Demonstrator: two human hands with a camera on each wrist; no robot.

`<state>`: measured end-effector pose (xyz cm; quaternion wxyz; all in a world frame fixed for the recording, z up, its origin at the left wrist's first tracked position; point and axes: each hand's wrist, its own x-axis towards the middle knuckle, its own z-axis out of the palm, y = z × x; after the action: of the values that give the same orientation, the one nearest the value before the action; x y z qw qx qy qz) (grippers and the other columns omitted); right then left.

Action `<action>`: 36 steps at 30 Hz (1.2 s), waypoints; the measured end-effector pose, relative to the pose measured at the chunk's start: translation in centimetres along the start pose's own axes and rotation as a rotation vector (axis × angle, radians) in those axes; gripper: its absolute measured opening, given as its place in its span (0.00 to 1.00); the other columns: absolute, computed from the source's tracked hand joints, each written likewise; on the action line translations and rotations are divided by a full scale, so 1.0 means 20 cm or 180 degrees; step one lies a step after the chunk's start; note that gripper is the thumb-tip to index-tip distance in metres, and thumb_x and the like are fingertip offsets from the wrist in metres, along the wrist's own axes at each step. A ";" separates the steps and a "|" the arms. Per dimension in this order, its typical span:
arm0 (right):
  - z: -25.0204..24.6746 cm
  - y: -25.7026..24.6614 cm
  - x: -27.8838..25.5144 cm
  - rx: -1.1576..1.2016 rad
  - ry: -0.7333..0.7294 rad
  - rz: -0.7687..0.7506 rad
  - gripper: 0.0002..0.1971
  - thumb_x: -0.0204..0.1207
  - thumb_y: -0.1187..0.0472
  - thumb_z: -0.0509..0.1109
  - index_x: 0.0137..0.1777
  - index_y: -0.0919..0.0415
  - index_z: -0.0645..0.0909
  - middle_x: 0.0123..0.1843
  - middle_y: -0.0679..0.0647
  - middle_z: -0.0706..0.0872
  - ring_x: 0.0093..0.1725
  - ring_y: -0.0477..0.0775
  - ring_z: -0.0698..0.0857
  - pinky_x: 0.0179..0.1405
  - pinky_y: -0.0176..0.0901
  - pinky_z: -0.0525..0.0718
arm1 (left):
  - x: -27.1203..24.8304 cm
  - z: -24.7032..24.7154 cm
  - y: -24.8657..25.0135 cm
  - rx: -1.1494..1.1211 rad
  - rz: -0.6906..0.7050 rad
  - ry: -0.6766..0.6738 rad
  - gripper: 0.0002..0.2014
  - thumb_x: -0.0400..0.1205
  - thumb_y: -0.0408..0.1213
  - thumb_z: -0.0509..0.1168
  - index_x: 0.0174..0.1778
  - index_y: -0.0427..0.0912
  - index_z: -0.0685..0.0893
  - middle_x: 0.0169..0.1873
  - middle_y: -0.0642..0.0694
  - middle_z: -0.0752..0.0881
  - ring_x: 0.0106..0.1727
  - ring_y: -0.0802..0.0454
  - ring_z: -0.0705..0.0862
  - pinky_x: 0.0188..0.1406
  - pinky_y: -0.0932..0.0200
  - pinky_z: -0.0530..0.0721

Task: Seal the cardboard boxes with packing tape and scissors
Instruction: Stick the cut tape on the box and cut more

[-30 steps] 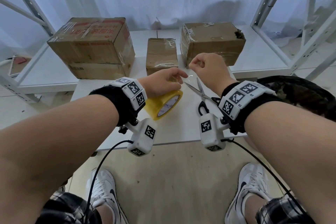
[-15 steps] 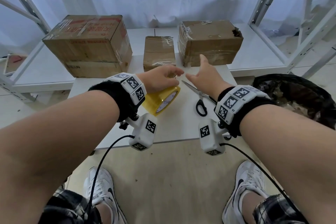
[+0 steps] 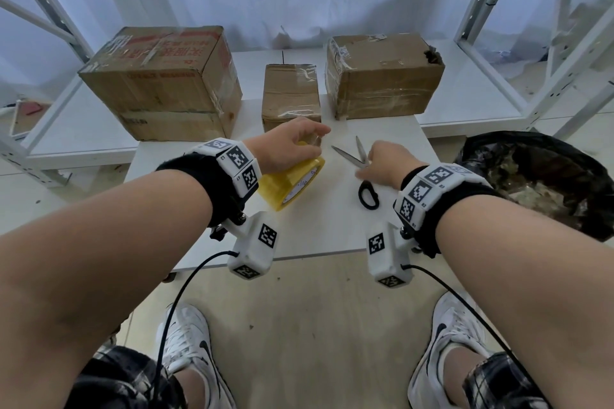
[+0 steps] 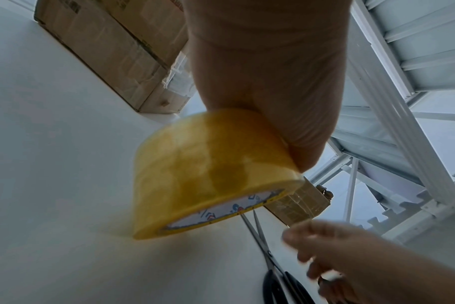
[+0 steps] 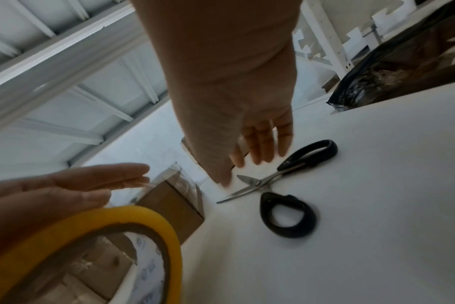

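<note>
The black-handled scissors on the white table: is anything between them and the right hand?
Nothing visible. The right hand hovers just over the black-handled scissors, which lie open on the white table.

You have three cardboard boxes (image 3: 162, 83) (image 3: 291, 94) (image 3: 382, 76), one roll of yellow tape (image 3: 292, 184), one pair of scissors (image 3: 360, 173) and one black bin bag (image 3: 538, 176) before you.

Glossy yellow plastic tape roll (image 3: 292, 181); shiny metal scissors (image 3: 360, 164) with black plastic handles; smooth matt white desk (image 3: 332, 229); creased brown cardboard boxes (image 3: 162, 83).
</note>
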<state>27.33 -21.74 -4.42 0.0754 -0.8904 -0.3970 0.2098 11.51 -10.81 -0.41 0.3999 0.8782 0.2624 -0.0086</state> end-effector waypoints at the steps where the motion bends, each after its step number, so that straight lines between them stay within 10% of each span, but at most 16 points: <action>1: -0.02 -0.01 0.00 0.0643 0.0203 -0.0003 0.13 0.79 0.59 0.67 0.58 0.66 0.78 0.56 0.61 0.83 0.54 0.60 0.81 0.50 0.48 0.80 | 0.00 0.00 0.00 0.0012 0.0044 0.0006 0.22 0.86 0.36 0.61 0.77 0.50 0.71 0.62 0.55 0.72 0.60 0.58 0.73 0.60 0.64 0.72; 6: -0.07 -0.05 0.01 0.2771 -0.0062 -0.0247 0.13 0.76 0.65 0.66 0.61 0.57 0.78 0.61 0.56 0.82 0.62 0.54 0.80 0.65 0.54 0.81 | 0.01 0.01 0.00 -0.0003 0.0194 0.0020 0.22 0.85 0.34 0.62 0.76 0.50 0.73 0.63 0.52 0.76 0.59 0.59 0.75 0.51 0.75 0.72; 13: -0.08 -0.05 0.01 0.2655 0.0568 -0.0744 0.04 0.78 0.63 0.72 0.42 0.61 0.82 0.37 0.56 0.86 0.37 0.48 0.84 0.44 0.41 0.85 | 0.02 0.03 -0.02 -0.0051 0.0246 -0.0030 0.21 0.83 0.32 0.64 0.73 0.49 0.74 0.61 0.51 0.79 0.63 0.54 0.79 0.66 0.60 0.75; 21: -0.10 -0.16 0.04 0.1801 0.1147 -0.1043 0.05 0.78 0.64 0.71 0.46 0.67 0.84 0.33 0.48 0.79 0.37 0.48 0.78 0.46 0.43 0.80 | 0.04 0.02 -0.03 0.0064 0.0136 0.0098 0.22 0.83 0.30 0.64 0.71 0.49 0.70 0.46 0.55 0.75 0.49 0.58 0.78 0.40 0.76 0.76; 29: -0.11 -0.11 0.08 0.1773 0.1169 -0.0909 0.04 0.77 0.64 0.72 0.42 0.64 0.83 0.32 0.46 0.78 0.36 0.45 0.77 0.47 0.44 0.80 | 0.04 0.02 -0.06 -0.0167 0.0306 0.0056 0.14 0.83 0.30 0.64 0.63 0.46 0.75 0.59 0.43 0.81 0.59 0.51 0.81 0.59 0.68 0.78; 33: -0.09 -0.10 0.08 0.1827 0.1176 -0.0855 0.04 0.77 0.64 0.72 0.41 0.63 0.83 0.32 0.46 0.79 0.34 0.43 0.77 0.48 0.44 0.81 | 0.04 0.01 -0.06 -0.0114 0.0254 -0.0020 0.13 0.84 0.30 0.63 0.64 0.44 0.78 0.62 0.44 0.82 0.61 0.52 0.80 0.54 0.77 0.76; 36: -0.09 -0.09 0.06 0.1770 0.1090 -0.0855 0.05 0.77 0.63 0.72 0.39 0.60 0.83 0.32 0.48 0.82 0.33 0.44 0.79 0.45 0.42 0.83 | 0.04 0.00 -0.05 -0.0115 0.0164 -0.0099 0.15 0.84 0.31 0.64 0.67 0.44 0.77 0.63 0.44 0.81 0.64 0.50 0.80 0.67 0.61 0.78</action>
<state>27.66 -19.63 -2.58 0.4073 -0.7979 -0.4198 0.1458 11.70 -9.87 -1.27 0.4198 0.8770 0.2335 -0.0071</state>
